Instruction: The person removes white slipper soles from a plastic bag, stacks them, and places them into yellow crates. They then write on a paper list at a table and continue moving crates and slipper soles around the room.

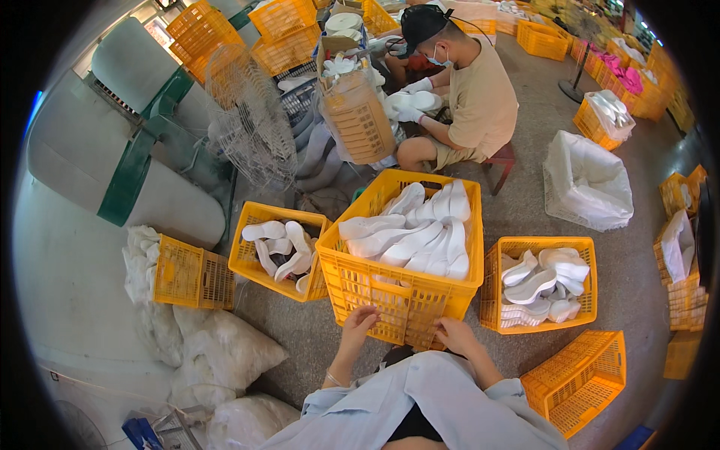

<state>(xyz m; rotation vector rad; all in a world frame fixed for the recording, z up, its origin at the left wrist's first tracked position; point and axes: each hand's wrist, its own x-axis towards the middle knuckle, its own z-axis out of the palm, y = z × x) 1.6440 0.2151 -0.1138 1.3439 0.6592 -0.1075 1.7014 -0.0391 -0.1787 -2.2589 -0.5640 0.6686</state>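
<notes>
Directly in front of me stands a tall yellow plastic crate [352,283], filled with white shoe soles [420,234] that have raised heels. My left hand [361,321] is held near the left part of its front wall, fingers apart and loosely bent, holding nothing. Close to the right part of the same wall is my right hand [454,334], its fingers loosely bent and nothing visible in them. Whether either hand touches the crate I cannot tell.
Smaller yellow crates with white soles flank it, a left crate [241,264] and a right crate [489,300]. An empty yellow crate [574,382] lies tilted at lower right. Ahead, a masked, gloved person [480,94] sits handling soles near a floor fan [251,116]. Plastic sacks [225,352] lie left.
</notes>
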